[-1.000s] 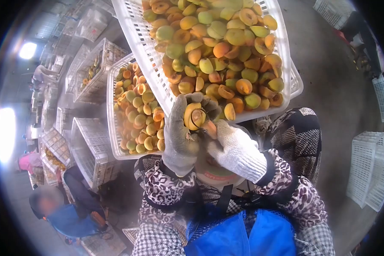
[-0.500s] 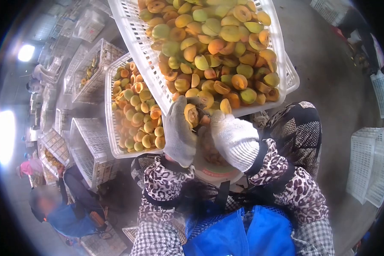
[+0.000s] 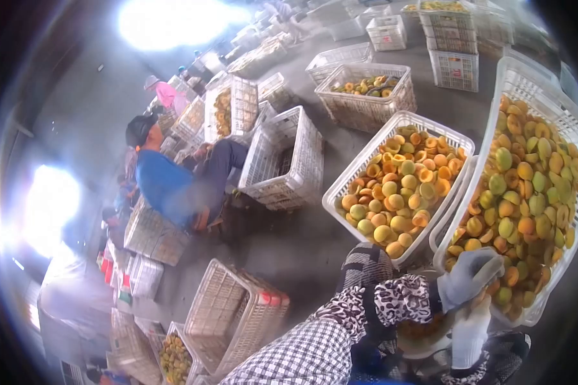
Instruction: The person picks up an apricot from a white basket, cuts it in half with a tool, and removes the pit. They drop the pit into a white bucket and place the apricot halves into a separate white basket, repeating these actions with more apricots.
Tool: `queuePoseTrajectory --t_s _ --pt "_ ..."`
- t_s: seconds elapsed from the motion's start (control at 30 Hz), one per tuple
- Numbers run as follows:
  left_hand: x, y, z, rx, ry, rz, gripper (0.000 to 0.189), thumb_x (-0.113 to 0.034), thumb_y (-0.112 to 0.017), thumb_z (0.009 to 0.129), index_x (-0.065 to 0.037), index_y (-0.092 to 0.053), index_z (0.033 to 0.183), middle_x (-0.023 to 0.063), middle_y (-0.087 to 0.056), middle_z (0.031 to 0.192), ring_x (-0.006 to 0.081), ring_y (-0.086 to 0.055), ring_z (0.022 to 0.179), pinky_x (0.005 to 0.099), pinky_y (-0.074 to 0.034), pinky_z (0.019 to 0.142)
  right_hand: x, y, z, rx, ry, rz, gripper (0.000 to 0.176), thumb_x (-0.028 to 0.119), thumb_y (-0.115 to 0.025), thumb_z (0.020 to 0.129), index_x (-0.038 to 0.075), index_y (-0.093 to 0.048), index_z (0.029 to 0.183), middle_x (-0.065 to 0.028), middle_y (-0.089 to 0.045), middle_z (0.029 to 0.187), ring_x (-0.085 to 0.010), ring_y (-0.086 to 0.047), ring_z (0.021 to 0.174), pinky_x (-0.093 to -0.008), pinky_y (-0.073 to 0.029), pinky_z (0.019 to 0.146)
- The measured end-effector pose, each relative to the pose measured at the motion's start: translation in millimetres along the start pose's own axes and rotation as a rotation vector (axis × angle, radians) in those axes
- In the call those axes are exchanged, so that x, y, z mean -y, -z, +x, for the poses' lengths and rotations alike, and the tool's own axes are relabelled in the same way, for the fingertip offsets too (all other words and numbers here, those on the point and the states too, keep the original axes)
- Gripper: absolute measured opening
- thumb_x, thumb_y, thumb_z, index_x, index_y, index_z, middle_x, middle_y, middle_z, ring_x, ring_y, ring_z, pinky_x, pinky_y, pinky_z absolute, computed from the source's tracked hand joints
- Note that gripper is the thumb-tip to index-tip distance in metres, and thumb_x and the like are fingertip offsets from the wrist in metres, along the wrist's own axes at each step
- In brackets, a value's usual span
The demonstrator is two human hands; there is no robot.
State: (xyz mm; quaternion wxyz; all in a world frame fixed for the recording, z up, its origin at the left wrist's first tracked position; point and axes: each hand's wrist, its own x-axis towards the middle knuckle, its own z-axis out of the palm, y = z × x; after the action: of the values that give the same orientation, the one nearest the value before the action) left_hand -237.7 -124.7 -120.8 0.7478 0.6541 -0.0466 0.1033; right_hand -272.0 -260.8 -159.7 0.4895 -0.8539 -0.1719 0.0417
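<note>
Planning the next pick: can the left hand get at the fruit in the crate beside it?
Likely yes: the left hand appears at the near edge of the open crate, and no lid covers the fruit.

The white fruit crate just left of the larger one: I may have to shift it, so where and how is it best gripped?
Probably grip this fruit crate two-handed by its raised rim, which frames the fruit, at the near and far short ends, coming from the picture's left: bare floor lies there, while the larger crate crowds its right.
</note>
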Motion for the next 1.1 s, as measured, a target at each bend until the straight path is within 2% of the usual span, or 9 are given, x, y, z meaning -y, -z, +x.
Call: queuePoseTrajectory --t_s 0.13,0.23,0.37,0.43,0.5,0.6,0.77,0.97,1.1 --pt "-25 5 6 0.040 0.304 0.502 0.016 -0.011 -0.050 0.094 0.000 -0.062 0.098 0.0147 -0.063 0.090 0.0243 -0.064 0.078 0.0343 -0.051 0.070 92 21 25 0.400 -0.398 0.493 0.033 0.015 -0.055 0.089 0.003 -0.054 0.120 -0.0191 -0.061 0.095 -0.0315 -0.059 0.084 -0.0388 -0.048 0.074" --pt "-18 15 5 0.180 0.306 0.123 0.022 -0.017 -0.050 0.095 -0.002 -0.057 0.110 0.0149 -0.062 0.101 0.0234 -0.063 0.083 0.0356 -0.054 0.074 33 3 4 0.159 -0.283 0.758 0.014 0.016 -0.057 0.088 0.003 -0.057 0.095 -0.0049 -0.058 0.075 -0.0160 -0.058 0.062 -0.0302 -0.046 0.054" --pt "-23 2 3 -0.039 0.533 -0.186 0.056 -0.050 -0.040 0.099 0.002 -0.061 0.100 0.0149 -0.065 0.091 0.0235 -0.063 0.078 0.0362 -0.054 0.071 65 46 16 0.528 -0.714 0.735 0.024 0.012 -0.057 0.088 0.002 -0.057 0.110 -0.0045 -0.060 0.081 -0.0165 -0.058 0.067 -0.0268 -0.048 0.057" --pt "-16 3 1 -0.112 0.500 -0.247 0.060 -0.055 -0.041 0.098 0.002 -0.061 0.090 0.0161 -0.064 0.086 0.0258 -0.064 0.077 0.0384 -0.055 0.071 49 16 7 0.220 -0.306 0.049 0.027 0.014 -0.056 0.087 -0.001 -0.057 0.110 -0.0157 -0.062 0.080 -0.0288 -0.062 0.068 -0.0327 -0.051 0.059" --pt "-16 4 0 -0.200 0.544 -0.227 0.056 -0.053 -0.043 0.098 0.000 -0.058 0.088 0.0161 -0.063 0.083 0.0266 -0.064 0.073 0.0384 -0.055 0.069 30 -1 -3 0.245 -0.096 -0.071 0.029 0.027 -0.054 0.091 0.003 -0.058 0.106 -0.0182 -0.064 0.081 -0.0352 -0.065 0.072 -0.0396 -0.052 0.066" --pt "-17 4 4 -0.232 0.650 -0.187 0.051 -0.050 -0.043 0.098 -0.001 -0.056 0.088 0.0158 -0.062 0.080 0.0269 -0.063 0.068 0.0375 -0.055 0.066 54 22 10 0.380 -0.476 0.182 0.035 0.028 -0.055 0.090 0.003 -0.055 0.115 -0.0184 -0.067 0.089 -0.0351 -0.067 0.078 -0.0404 -0.053 0.072" --pt "-16 -2 4 -0.213 0.732 -0.231 0.046 -0.043 -0.042 0.100 0.000 -0.055 0.090 0.0147 -0.061 0.077 0.0259 -0.062 0.064 0.0353 -0.054 0.063 50 24 3 0.313 -0.428 0.234 0.037 0.026 -0.058 0.084 -0.004 -0.056 0.105 -0.0273 -0.062 0.088 -0.0430 -0.062 0.083 -0.0442 -0.050 0.076" --pt "-18 -8 9 -0.027 0.699 -0.147 0.041 -0.039 -0.048 0.098 -0.001 -0.058 0.090 0.0128 -0.062 0.075 0.0224 -0.061 0.063 0.0318 -0.051 0.060 28 55 9 0.739 -0.643 1.345 0.018 0.022 -0.054 0.091 0.004 -0.053 0.088 -0.0008 -0.051 0.060 -0.0088 -0.047 0.042 -0.0226 -0.038 0.038" --pt "-21 0 8 0.028 0.845 -0.090 0.038 -0.036 -0.049 0.097 -0.001 -0.062 0.093 0.0106 -0.063 0.075 0.0198 -0.061 0.063 0.0289 -0.050 0.059 37 46 7 0.717 -0.601 1.018 0.016 0.019 -0.059 0.090 0.005 -0.052 0.089 -0.0002 -0.047 0.058 -0.0081 -0.043 0.040 -0.0213 -0.032 0.032"
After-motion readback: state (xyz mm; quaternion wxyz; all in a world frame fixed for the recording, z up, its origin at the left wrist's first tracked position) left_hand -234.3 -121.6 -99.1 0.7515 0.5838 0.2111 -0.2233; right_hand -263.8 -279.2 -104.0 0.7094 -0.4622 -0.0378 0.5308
